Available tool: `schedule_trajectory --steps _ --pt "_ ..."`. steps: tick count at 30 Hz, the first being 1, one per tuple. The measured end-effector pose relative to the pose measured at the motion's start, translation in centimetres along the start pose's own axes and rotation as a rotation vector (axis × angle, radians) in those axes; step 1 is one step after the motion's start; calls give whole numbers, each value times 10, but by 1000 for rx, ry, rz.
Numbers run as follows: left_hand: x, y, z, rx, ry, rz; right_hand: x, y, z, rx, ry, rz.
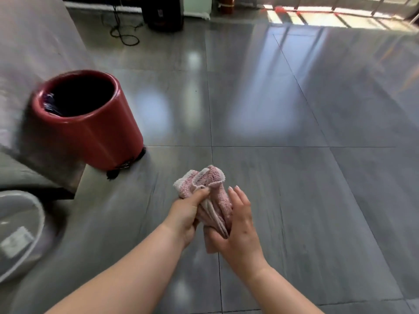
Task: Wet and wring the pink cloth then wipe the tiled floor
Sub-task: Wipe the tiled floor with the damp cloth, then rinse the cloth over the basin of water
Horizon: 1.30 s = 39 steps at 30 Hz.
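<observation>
A bunched pink cloth [207, 189] with a pale edge is held above the grey tiled floor [294, 168], low in the middle of the view. My left hand [187, 215] grips its left side, the thumb pressed into the folds. My right hand [241, 230] holds the lower right part, its fingers lying fairly straight along the cloth and the thumb tucked under the twisted end. The cloth's bottom end is hidden between my palms.
A red cylindrical bin [90, 123] with a dark liner stands on the floor at the left. A pale basin [22, 234] shows at the lower left edge, beside a grey step or furniture base [34, 175]. A black speaker and cables [163, 14] sit at the far wall.
</observation>
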<state>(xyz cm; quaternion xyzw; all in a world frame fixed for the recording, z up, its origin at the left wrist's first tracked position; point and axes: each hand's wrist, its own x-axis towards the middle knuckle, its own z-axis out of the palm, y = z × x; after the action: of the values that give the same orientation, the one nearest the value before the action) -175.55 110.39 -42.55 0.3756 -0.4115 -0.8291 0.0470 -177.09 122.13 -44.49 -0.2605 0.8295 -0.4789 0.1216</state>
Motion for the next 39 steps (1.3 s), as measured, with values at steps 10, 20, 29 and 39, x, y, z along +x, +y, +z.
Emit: schedule_trajectory --steps 10,20,29,39 --pt "-233 240 -8 -163 81 8 -15 -289 -93 533 -686 645" --pt "-342 306 -122 -206 355 132 -14 -432 -48 551 -611 575" --pt "-299 312 -285 273 558 -45 -8 -448 126 262 -520 555" --pt "-131 204 -445 402 491 -73 31 -292 320 135 -370 594"
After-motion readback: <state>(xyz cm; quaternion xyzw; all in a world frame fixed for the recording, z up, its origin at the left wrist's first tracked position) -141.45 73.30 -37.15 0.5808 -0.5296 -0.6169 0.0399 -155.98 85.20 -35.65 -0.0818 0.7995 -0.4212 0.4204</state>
